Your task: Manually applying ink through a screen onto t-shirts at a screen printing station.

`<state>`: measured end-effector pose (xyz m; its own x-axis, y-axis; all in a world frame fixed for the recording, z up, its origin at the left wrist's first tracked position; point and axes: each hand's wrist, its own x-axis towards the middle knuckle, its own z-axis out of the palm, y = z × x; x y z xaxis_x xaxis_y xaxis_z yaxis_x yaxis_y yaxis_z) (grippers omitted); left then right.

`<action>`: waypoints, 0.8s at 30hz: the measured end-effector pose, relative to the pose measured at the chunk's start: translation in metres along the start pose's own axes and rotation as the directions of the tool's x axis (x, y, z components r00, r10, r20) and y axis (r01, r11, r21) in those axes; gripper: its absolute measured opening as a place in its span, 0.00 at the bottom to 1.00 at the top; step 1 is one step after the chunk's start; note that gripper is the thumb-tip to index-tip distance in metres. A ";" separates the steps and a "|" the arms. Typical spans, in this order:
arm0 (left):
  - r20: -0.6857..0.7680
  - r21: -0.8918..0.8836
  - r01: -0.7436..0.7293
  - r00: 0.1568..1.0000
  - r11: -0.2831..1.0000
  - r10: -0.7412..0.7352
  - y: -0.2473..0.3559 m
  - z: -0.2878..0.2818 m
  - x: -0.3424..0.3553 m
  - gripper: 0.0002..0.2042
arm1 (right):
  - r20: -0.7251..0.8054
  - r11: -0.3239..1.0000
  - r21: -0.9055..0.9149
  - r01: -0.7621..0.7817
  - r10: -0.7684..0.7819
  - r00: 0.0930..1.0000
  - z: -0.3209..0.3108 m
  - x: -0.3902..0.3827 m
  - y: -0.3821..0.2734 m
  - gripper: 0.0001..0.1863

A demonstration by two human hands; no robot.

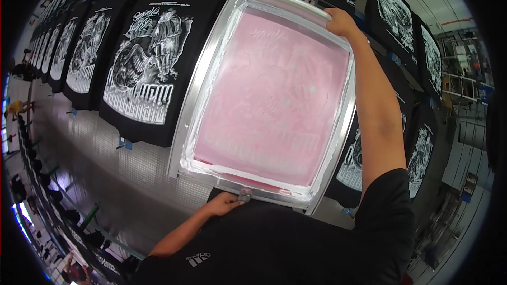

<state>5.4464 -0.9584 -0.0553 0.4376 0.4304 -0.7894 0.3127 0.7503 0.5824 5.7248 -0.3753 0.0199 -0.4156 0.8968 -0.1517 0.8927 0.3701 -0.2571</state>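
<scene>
A screen printing frame lies in front of me, its metal rim around a pink mesh with a faint design in it. White ink is smeared along the mesh's borders. At the far right corner my right hand is closed around the end of the frame's far silver bar, with that arm stretched out. Close to my body, my left hand has its fingers closed at a small ink-smeared clamp on the near edge; the fingertips are partly hidden. A dark shirt edge shows beneath the frame.
Black shirts with a white print lie on boards in a long row to the left. More printed shirts lie to the right and behind. A metal walkway runs along the left. Shelving stands far right.
</scene>
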 end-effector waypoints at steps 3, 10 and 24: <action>-0.040 0.055 -0.115 0.992 0.992 0.117 -0.015 0.003 0.011 0.18 | -0.023 1.000 -0.002 -0.001 0.001 1.000 0.011 -0.043 -0.002 0.27; -0.070 -0.039 -0.200 0.978 0.979 0.197 0.001 0.002 0.010 0.15 | 0.160 0.996 0.075 -0.057 0.044 0.986 0.054 -0.251 -0.128 0.26; -0.230 0.665 -0.076 0.926 0.743 0.300 -0.051 0.003 0.034 0.16 | -0.124 0.983 0.167 0.071 -0.051 0.991 0.117 -0.481 -0.252 0.13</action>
<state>5.4478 -0.9839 -0.1115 0.3055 0.7390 -0.6004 0.7600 0.1907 0.6214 5.6792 -0.9278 0.0464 -0.4353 0.9001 -0.0185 0.8190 0.3874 -0.4233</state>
